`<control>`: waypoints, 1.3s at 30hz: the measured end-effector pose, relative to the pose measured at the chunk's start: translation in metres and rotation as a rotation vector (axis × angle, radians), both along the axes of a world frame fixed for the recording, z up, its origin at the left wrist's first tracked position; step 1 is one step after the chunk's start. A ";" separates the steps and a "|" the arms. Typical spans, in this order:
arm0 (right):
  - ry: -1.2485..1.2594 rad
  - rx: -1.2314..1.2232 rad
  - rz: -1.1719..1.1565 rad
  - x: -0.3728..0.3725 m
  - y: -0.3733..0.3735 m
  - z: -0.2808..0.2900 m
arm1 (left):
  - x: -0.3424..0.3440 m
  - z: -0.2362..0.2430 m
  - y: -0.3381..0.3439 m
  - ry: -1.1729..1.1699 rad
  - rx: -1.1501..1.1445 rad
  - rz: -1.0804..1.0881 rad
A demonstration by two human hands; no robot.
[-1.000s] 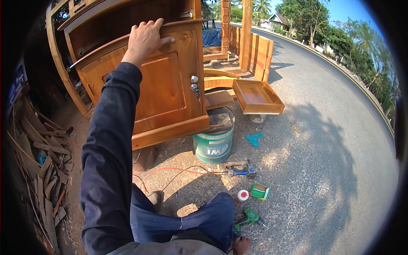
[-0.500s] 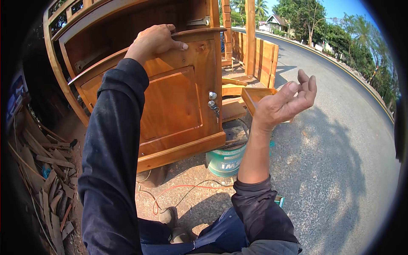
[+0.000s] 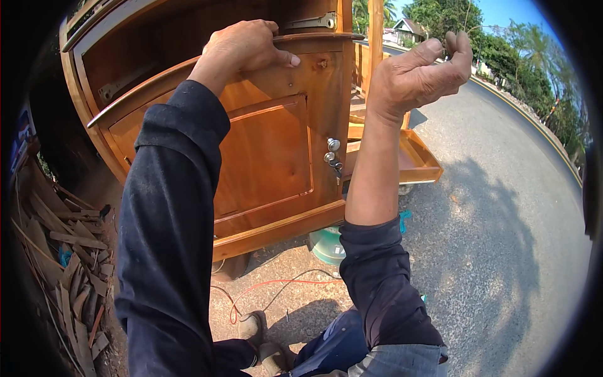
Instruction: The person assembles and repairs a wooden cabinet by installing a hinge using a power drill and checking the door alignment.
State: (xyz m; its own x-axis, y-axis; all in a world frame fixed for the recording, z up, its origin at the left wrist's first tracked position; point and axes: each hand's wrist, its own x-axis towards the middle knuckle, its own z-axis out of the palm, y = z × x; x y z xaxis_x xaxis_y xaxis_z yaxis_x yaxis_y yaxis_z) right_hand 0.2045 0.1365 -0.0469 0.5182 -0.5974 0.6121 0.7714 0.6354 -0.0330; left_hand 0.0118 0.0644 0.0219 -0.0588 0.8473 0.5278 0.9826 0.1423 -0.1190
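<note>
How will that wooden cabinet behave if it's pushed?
The cabinet is probably heavy and stiff, given its solid-looking wooden build. It may rock or tip, as its lower edge seems raised off the ground near the green bucket. Its glossy finish could feel slippery under the left hand.

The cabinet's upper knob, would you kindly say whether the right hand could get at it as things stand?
Probably yes: the right hand is raised, and nothing seems to block its way down to the knob.
</note>
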 end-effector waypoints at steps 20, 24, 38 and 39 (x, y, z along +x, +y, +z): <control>-0.199 -0.268 -0.085 -0.044 0.043 -0.007 | 0.012 -0.008 0.005 0.034 0.005 -0.005; -0.319 -0.248 -0.031 -0.043 0.064 -0.014 | -0.001 -0.003 0.006 0.062 0.027 -0.027; -0.596 -1.012 0.313 -0.008 -0.030 -0.227 | 0.004 -0.006 0.004 0.012 0.067 -0.027; -0.580 -1.021 0.313 -0.007 -0.028 -0.229 | 0.005 -0.007 0.005 0.023 0.057 -0.036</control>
